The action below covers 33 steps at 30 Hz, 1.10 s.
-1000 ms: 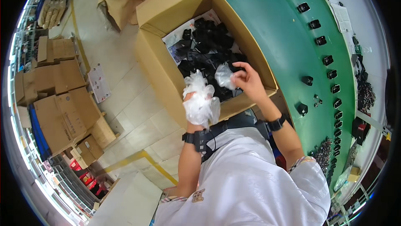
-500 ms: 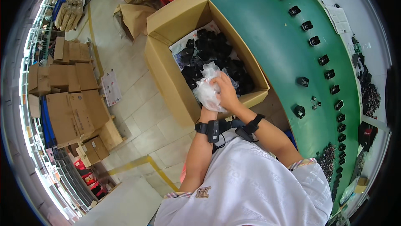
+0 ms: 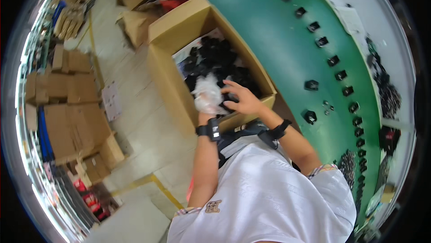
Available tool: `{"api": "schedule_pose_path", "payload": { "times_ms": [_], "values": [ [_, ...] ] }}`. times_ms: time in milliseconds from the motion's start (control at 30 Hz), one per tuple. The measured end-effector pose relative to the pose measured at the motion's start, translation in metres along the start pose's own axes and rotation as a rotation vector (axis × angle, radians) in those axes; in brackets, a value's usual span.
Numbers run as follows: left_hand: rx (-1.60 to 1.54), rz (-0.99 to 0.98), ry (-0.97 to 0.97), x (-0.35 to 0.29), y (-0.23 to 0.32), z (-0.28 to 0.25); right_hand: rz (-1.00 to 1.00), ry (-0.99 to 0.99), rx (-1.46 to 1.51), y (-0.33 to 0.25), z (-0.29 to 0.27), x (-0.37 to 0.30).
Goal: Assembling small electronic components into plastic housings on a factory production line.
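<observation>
Head view, left hand: sunk in a crumpled bunch of translucent plastic bags (image 3: pixel 207 82); the left hand (image 3: pixel 206 102) appears closed on them, though the film hides the separate fingers. Held bunched, the light film is presumably kept from scattering.
Head view, right hand: the right hand (image 3: pixel 246 101) is partly open, thumb and forefinger apart beside the bunch; nothing is seen in its grasp. Its nearness suggests one hand serves as holder, leaving the other free.
Bag location: over the near end of the open cardboard box (image 3: pixel 167 74), above its contents.
Box contents: dark pieces (image 3: pixel 215 53) heaped loosely, some on a pale sheet; blur prevents telling their kind. The high walls probably serve to contain the heap.
Box position: directly before the person, alongside the green tabletop (image 3: pixel 269 36), apparently for reach by both hands.
Tabletop row: black block-like parts (image 3: pixel 322 41) in a curved line near the far edge, mostly spaced singly, likely to keep each distinct.
Tabletop, nearer side: two black units (image 3: pixel 311 85) stand apart from the row, with small loose pieces (image 3: pixel 328 107) near them.
Wrists: a dark band (image 3: pixel 208 130) on each, clear of the fingers.
</observation>
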<state>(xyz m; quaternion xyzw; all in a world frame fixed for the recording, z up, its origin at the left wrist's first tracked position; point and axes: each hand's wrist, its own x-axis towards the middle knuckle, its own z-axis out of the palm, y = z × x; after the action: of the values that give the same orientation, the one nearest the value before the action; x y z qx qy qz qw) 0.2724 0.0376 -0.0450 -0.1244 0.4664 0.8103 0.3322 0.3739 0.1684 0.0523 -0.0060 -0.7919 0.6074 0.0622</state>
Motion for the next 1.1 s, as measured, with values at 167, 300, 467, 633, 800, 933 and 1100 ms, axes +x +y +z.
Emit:
{"api": "schedule_pose_path", "payload": {
  "times_ms": [167, 300, 467, 633, 800, 933, 1100],
  "values": [
    [0.011, -0.153, -0.15, -0.017, 0.01, 0.003, -0.391, 0.088, -0.276, -0.014, 0.041, 0.009],
    [0.046, -0.237, -0.227, -0.035, 0.011, 0.01, -0.373, 0.245, -0.275, 0.018, 0.032, 0.012],
    [0.068, -0.238, -0.215, -0.044, 0.029, 0.035, -0.208, 0.412, -0.324, 0.007, 0.029, 0.013],
    [0.056, -0.238, -0.196, -0.026, 0.043, 0.068, 0.017, 0.693, -0.258, -0.006, 0.019, 0.018],
    [0.003, -0.293, -0.277, -0.042, 0.062, 0.093, -0.003, 0.759, -0.203, -0.001, 0.007, 0.029],
    [0.216, -0.188, -0.277, -0.033, 0.054, 0.098, 0.075, 0.735, -0.208, 0.002, 0.009, 0.027],
    [0.244, -0.266, -0.143, -0.034, 0.06, 0.098, -0.177, 0.573, -0.243, 0.002, 0.015, 0.002]
  ]
}}
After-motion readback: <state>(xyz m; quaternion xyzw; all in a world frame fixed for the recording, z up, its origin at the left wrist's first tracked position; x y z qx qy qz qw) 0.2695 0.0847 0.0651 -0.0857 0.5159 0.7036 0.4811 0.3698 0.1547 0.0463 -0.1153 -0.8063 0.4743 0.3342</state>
